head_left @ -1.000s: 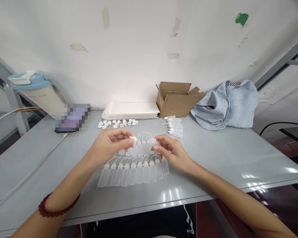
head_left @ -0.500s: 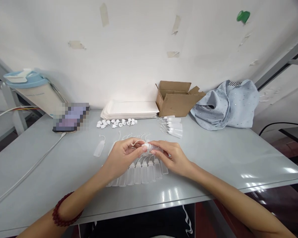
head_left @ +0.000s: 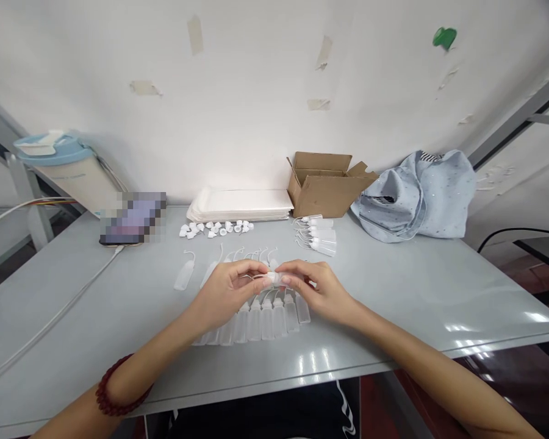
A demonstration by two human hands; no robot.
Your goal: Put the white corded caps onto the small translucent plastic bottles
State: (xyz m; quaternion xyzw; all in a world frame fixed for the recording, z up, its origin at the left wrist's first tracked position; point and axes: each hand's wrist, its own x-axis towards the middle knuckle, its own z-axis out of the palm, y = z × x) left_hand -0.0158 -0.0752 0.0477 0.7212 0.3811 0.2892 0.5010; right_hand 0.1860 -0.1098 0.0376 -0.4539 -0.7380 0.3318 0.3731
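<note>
Over the middle of the table, my left hand [head_left: 226,296] pinches the white cap [head_left: 271,278] of a small plastic bottle between thumb and fingers. My right hand [head_left: 320,289] grips the bottle's body from the other side; its fingers hide most of it. The held bottle lies roughly sideways, with a thin tube toward my left fingers. Beneath and in front of my hands is a row of clear bottles [head_left: 267,322] with thin tubes, and a second row behind is partly covered by my hands. A single bottle [head_left: 184,275] rests apart at left.
White caps [head_left: 223,231] lie loose before a stack of white sheets [head_left: 247,204]. Several capped bottles [head_left: 322,236] lie near an open cardboard box [head_left: 327,192]. Light blue cloth [head_left: 421,198] is at right. A phone [head_left: 135,219] with a cable and a tumbler [head_left: 68,171] occupy the left.
My hands have dipped slightly, and the cap between them has tilted and is more covered by my fingers. The camera view has shifted a little; the things on the table have stayed put.
</note>
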